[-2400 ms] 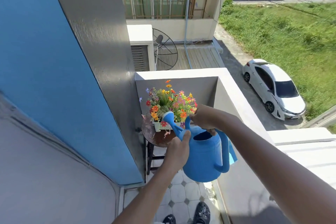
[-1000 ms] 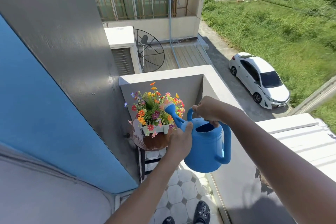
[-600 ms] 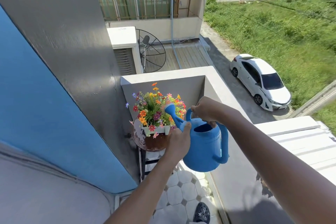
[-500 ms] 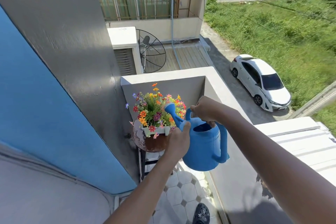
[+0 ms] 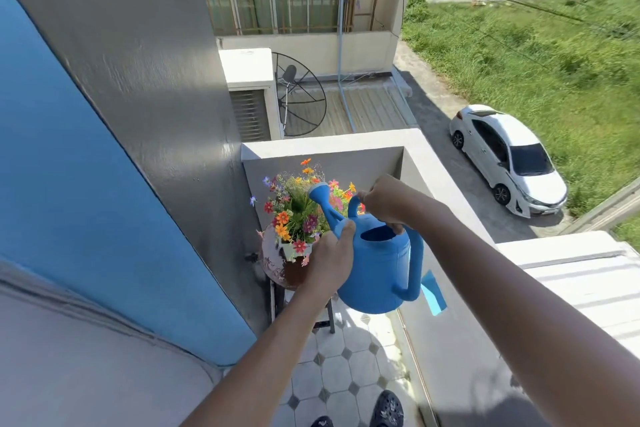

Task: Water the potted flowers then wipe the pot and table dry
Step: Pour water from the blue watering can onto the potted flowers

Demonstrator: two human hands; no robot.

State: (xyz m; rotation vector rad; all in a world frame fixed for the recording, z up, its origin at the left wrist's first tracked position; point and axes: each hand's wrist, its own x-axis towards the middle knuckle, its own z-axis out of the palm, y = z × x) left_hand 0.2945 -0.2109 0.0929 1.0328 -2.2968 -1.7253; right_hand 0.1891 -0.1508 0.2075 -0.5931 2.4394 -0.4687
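Observation:
A blue plastic watering can (image 5: 379,270) hangs in the air in front of me, its spout head raised beside the blooms. My right hand (image 5: 382,199) grips the can's top handle. My left hand (image 5: 330,258) holds the can's left side near the base of the spout. Beyond the spout stand the potted flowers (image 5: 294,208), orange, red and purple, in a white pot (image 5: 287,248). The pot sits on a small round brown table (image 5: 272,263) in the balcony corner. My left hand hides part of the table top.
A grey and blue wall (image 5: 138,149) closes the left side. The white balcony parapet (image 5: 433,163) runs behind and to the right of the table. Tiled floor (image 5: 346,367) lies below, with my black shoes (image 5: 386,411) at the bottom edge.
The can's spout has risen from over the flowers to beside and above them, and the can sits more level. Both hands keep their hold.

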